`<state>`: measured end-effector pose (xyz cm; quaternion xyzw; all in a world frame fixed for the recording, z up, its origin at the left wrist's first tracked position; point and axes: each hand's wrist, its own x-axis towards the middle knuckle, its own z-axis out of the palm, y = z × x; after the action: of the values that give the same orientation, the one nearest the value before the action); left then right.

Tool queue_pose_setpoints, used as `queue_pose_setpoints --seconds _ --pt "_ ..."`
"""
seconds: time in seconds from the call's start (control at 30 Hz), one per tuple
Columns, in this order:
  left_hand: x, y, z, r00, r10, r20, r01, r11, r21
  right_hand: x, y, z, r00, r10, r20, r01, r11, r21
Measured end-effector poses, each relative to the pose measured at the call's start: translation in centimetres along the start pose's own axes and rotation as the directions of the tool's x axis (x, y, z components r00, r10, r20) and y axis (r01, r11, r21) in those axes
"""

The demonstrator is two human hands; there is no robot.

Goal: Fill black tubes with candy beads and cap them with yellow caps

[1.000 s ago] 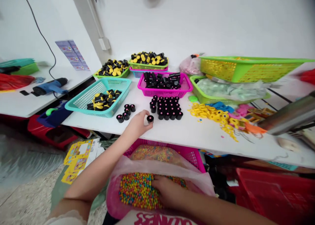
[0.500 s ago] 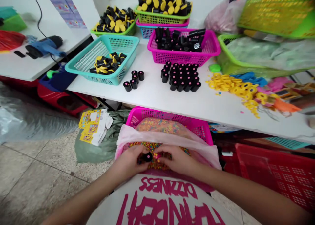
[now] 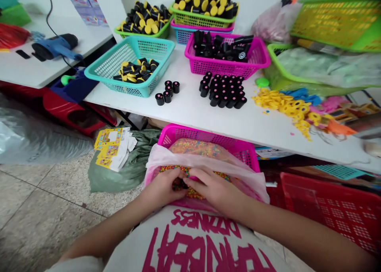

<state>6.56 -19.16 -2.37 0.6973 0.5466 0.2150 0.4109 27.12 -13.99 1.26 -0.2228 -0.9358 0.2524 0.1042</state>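
My left hand point(image 3: 167, 185) is closed around a small black plastic tube point(image 3: 180, 183), mostly hidden by the fingers. Right beside it, my right hand point(image 3: 212, 186) pinches a small pink piece point(image 3: 195, 178) whose kind I cannot make out. The fingers of both hands meet at the tube. Below them lie many tiny multicoloured beads point(image 3: 198, 194) in an open clear plastic bag point(image 3: 247, 181). That bag sits in a pink basket point(image 3: 253, 155) at my lap.
On the white table point(image 3: 190, 113) black tubes point(image 3: 226, 90) stand in rows, with several more to the left. A pink basket point(image 3: 223, 68) and a teal basket point(image 3: 107, 83) hold black pieces. Yellow plastic parts point(image 3: 282, 103) lie at right. A red crate point(image 3: 327, 184) is below.
My right hand has moved left and brought the pink piece against the black tube. The tube has turned, and its pink-dotted end no longer shows. The camera view has shifted slightly.
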Motion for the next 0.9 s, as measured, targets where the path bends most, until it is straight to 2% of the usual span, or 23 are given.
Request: queue_pose_setpoints --seconds 0.13,0.2,0.23,0.27,0.37,0.43,0.5,0.57,0.63,0.73,0.77,0.83,0.9 --pt "-0.7 0.9 -1.0 0.999 0.026 -0.035 -0.027 0.999 -0.046 -2.0 0.8 -0.6 0.997 0.075 0.001 -0.075 0.995 -0.062" --pt "-0.4 1.1 -2.8 0.991 0.040 -0.131 -0.050 0.996 -0.074 -3.2 1.7 0.0 0.987 0.146 0.066 -0.136 0.981 -0.135" --pt "0.0 1.0 -4.0 0.976 0.037 -0.213 -0.055 0.995 -0.081 -3.7 2.1 0.6 0.973 0.205 0.110 -0.185 0.968 -0.171" --pt "0.6 0.7 -5.5 0.949 0.024 -0.315 -0.053 0.995 -0.083 -4.1 2.6 1.2 0.950 0.272 0.154 -0.238 0.949 -0.206" --pt "4.1 -0.8 -10.1 0.823 -0.030 -0.568 -0.005 0.998 -0.061 -4.0 3.7 3.4 0.875 0.420 0.239 -0.358 0.896 -0.263" --pt "7.1 -2.0 -12.6 0.774 -0.057 -0.631 0.061 0.998 -0.016 -3.1 4.0 4.6 0.855 0.451 0.255 -0.392 0.885 -0.253" --pt "10.2 -2.9 -14.0 0.744 -0.073 -0.665 0.130 0.991 0.036 -1.8 4.0 5.2 0.848 0.447 0.283 -0.391 0.890 -0.233" --pt "12.7 -3.6 -14.6 0.715 -0.076 -0.695 0.160 0.986 0.056 -0.6 3.7 5.6 0.845 0.422 0.329 -0.363 0.903 -0.229" --pt "14.2 -3.7 -14.6 0.711 -0.075 -0.699 0.148 0.988 0.044 0.3 3.6 5.9 0.847 0.390 0.361 -0.331 0.919 -0.214" --pt "14.5 -3.3 -14.3 0.729 -0.105 -0.676 0.173 0.984 0.033 0.8 3.7 6.3 0.856 0.356 0.375 -0.324 0.935 -0.146" --pt "14.2 -2.9 -14.2 0.724 -0.101 -0.683 0.194 0.979 0.061 0.8 3.9 6.4 0.859 0.348 0.376 -0.329 0.937 -0.115" --pt "13.9 -1.9 -13.7 0.714 -0.028 -0.700 0.207 0.963 0.173 0.8 4.3 6.8 0.868 0.325 0.374 -0.333 0.942 -0.045" --pt "14.6 -0.6 -12.9 0.753 0.102 -0.651 0.135 0.943 0.305 0.8 4.8 7.1 0.875 0.305 0.377 -0.337 0.941 0.019"
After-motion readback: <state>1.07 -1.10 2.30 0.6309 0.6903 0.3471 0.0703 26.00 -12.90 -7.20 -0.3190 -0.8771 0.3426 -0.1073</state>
